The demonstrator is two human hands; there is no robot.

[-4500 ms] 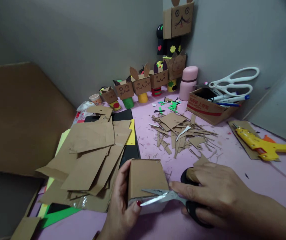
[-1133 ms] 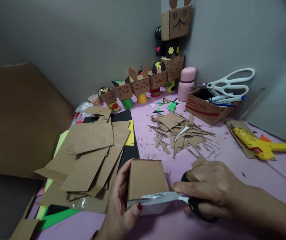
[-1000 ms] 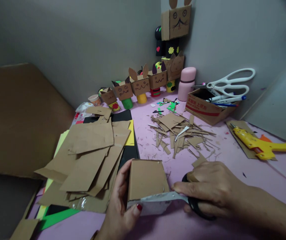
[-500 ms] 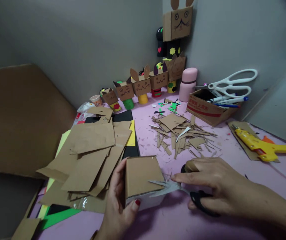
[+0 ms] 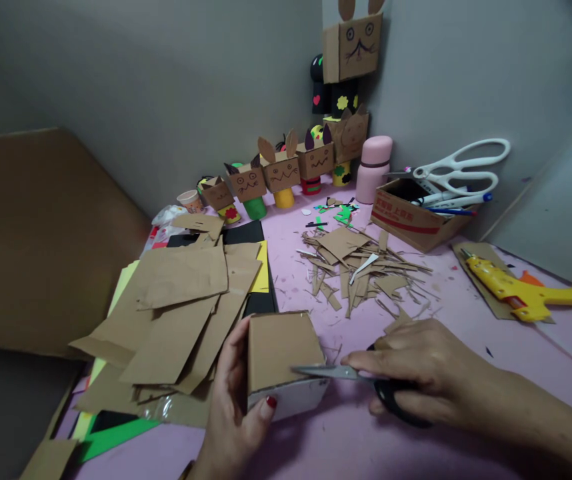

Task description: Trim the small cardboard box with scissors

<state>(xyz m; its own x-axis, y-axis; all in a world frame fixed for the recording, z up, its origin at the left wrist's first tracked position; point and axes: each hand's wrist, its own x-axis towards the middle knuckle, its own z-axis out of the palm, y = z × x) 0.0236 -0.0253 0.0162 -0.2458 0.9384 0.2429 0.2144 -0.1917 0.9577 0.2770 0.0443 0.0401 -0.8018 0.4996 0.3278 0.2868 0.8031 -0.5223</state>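
Observation:
My left hand [image 5: 233, 407] grips a small cardboard box [image 5: 279, 347] with a brown top and a white front face, thumb pressed on its lower left corner. My right hand [image 5: 416, 370] is closed on black-handled scissors [image 5: 361, 380]. Their blades lie together along the box's front right edge. Both hands rest low over the pink tabletop [image 5: 466, 313] near its front.
A stack of brown cardboard sheets [image 5: 181, 300] lies left of the box. Cardboard strips and scraps [image 5: 361, 267] litter the middle. Behind stand several cardboard animal figures [image 5: 281, 170], a pink bottle [image 5: 373, 167], a carton [image 5: 411, 217] holding white scissors and pens, and a yellow glue gun [image 5: 531, 290].
The scissor blades cut along the box's white lower edge, then closed. My left hand turned the box slightly, and its white flap is now shorter and squarer.

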